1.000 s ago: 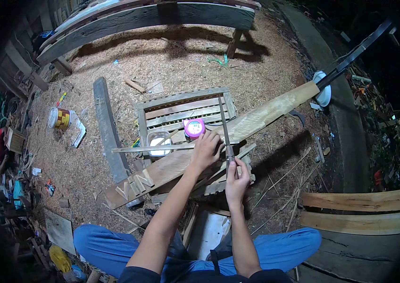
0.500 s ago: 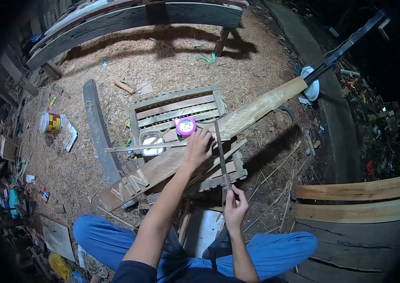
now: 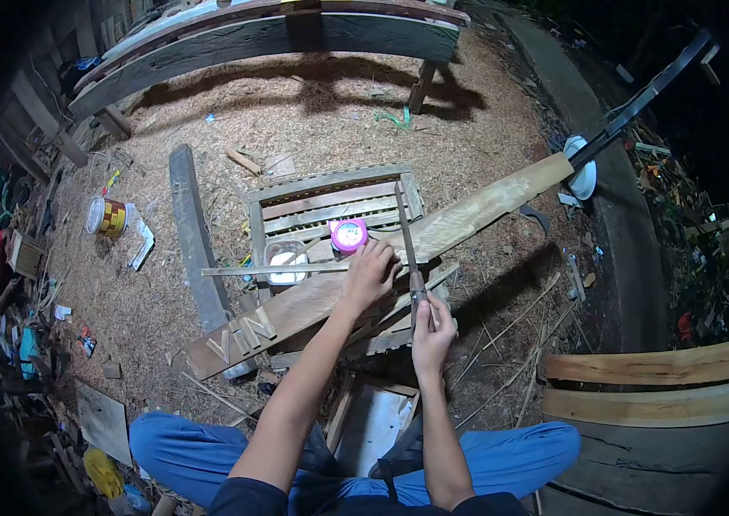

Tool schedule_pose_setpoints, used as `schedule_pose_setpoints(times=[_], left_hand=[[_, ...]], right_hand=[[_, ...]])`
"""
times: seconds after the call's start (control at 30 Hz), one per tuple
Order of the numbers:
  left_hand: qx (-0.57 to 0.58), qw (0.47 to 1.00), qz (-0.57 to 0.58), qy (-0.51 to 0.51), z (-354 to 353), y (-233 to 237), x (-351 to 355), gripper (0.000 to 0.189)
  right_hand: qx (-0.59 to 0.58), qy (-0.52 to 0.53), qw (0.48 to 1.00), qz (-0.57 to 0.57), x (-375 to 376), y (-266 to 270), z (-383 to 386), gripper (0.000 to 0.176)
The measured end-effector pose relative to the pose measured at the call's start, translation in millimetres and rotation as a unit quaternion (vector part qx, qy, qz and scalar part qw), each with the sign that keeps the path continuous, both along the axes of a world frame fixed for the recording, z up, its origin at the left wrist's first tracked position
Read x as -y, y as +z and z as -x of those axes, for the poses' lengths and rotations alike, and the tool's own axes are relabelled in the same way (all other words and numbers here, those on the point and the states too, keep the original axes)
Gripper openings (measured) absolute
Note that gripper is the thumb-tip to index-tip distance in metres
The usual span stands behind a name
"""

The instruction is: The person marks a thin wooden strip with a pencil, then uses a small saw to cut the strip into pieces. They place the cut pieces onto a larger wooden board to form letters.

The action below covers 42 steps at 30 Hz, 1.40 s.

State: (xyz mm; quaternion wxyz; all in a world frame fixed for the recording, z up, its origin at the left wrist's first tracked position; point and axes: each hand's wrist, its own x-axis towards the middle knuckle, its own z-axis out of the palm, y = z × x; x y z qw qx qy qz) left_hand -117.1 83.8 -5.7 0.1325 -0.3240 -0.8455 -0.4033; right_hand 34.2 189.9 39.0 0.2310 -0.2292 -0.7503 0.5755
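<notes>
My left hand (image 3: 368,277) is closed over the right end of a thin wooden strip (image 3: 296,268), pressing it down on a long wooden board (image 3: 468,215). In my right hand (image 3: 431,337) is the handle of a narrow-bladed handsaw (image 3: 407,228). Its blade points away from me and crosses the board just right of my left fingers; its teeth are too small to see. A pink tape measure (image 3: 348,235) stands just beyond my left hand. Several short cut wood pieces (image 3: 241,336) lie on the board's near left end. My fingers hide the strip's right tip.
The board rests across a slatted wooden crate (image 3: 330,187), with a plastic tub (image 3: 285,261) on it. A dark plank (image 3: 190,232) lies to the left near a yellow-red can (image 3: 107,217). A bench (image 3: 253,47) stands beyond, and light planks (image 3: 657,370) lie at right.
The view has shifted, so the scene appears slightly lower and to the right. The saw blade has slid away from me across the board's edge. My left hand keeps its hold.
</notes>
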Motion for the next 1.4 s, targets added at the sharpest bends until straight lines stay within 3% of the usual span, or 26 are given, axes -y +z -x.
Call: schedule_pose_setpoints(times=[0.07,0.13,0.23,0.47,0.67,0.9,1.03,1.1,1.17,1.23,1.3,1.4], left_hand=[[-0.001,1.0,0.005,0.002,-0.5,0.0,-0.1,0.019],[-0.012,1.0,0.009,0.005,-0.8,-0.1,-1.4,0.019],[-0.009,1.0,0.019,0.011,-1.3,0.4,-1.4,0.019],[-0.01,1.0,0.019,0.007,-0.9,-0.5,-1.5,0.02],[-0.013,1.0,0.001,0.005,-3.3,0.6,-2.4,0.021],[-0.017,1.0,0.008,0.01,-4.8,-0.8,-3.2,0.021],[-0.014,0.999,0.026,0.015,-3.1,-2.0,-3.1,0.022],[-0.017,1.0,0.024,0.01,-1.6,-3.4,-3.2,0.021],[-0.019,1.0,0.011,0.01,-0.5,-5.5,-3.5,0.02],[-0.003,1.0,0.007,0.006,-1.1,-2.9,-4.3,0.019],[-0.012,1.0,-0.001,-0.001,-1.1,-0.7,-2.1,0.019],[-0.007,1.0,0.001,-0.004,-2.6,2.4,-2.2,0.019]], right_hand=[[0.012,0.012,1.0,-0.013,0.2,4.1,3.0,0.033],[0.001,0.008,0.999,0.053,4.2,6.4,5.7,0.028],[0.015,0.016,1.0,0.017,4.0,10.7,7.9,0.028],[0.026,0.027,0.997,0.06,4.8,6.4,7.8,0.029],[0.036,0.007,0.999,-0.033,15.5,-0.9,3.7,0.032],[0.011,0.025,0.998,-0.053,17.2,22.1,-13.7,0.029],[0.079,0.023,0.997,-0.015,12.6,12.2,-78.0,0.026],[0.101,0.003,0.99,0.097,7.7,32.1,-98.4,0.026],[0.12,-0.01,0.987,0.108,3.0,36.9,-107.5,0.029],[-0.015,-0.038,0.999,0.006,1.3,16.5,-108.3,0.031],[-0.013,-0.052,0.998,0.024,1.0,12.3,-94.9,0.033],[0.079,-0.013,0.993,0.089,-4.4,24.2,-62.6,0.035]])
